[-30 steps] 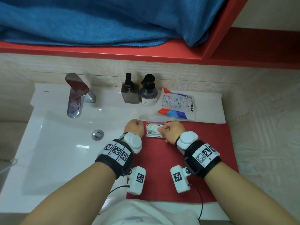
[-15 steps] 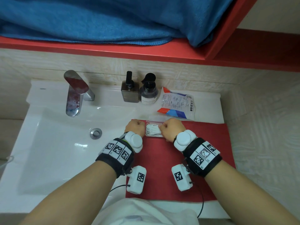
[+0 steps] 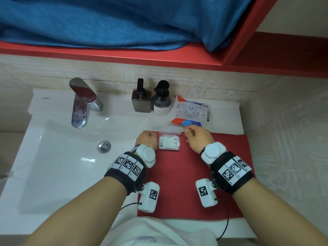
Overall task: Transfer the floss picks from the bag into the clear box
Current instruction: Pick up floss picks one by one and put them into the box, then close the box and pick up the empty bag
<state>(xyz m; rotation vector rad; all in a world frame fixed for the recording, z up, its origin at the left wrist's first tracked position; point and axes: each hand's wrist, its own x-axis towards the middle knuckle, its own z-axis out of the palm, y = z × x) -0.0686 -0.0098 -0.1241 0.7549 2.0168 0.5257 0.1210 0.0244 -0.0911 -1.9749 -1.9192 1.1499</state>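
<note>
floss picks [image 3: 168, 143] fill the clear box [image 3: 169, 147], a white tangle lying flat inside it, and the box sits on the far edge of the red mat [image 3: 179, 176] with its lid [image 3: 170, 131] swung open toward the wall. my left hand [image 3: 147, 139] is curled into a fist just beside the box's left wall, knuckles up, and i cannot tell whether it touches the box or holds anything. my right hand [image 3: 198, 139] is off to the right of the box, thumb and forefinger drawn together near the lid's right corner; whether something thin is pinched there is too small to make out. the bag [image 3: 192, 113], white with red and blue ends, lies on the white sink [image 3: 53, 157] ledge just beyond my right hand, apart from the box. behind the box stand a brown square bottle [image 3: 141, 102] and a dark round bottle [image 3: 161, 101], side by side against the wall. the chrome tap [image 3: 80, 102] leans over the basin, with the drain [image 3: 104, 146] below it. a blue towel [image 3: 106, 22] is heaped on the red shelf [image 3: 124, 55] above.
</note>
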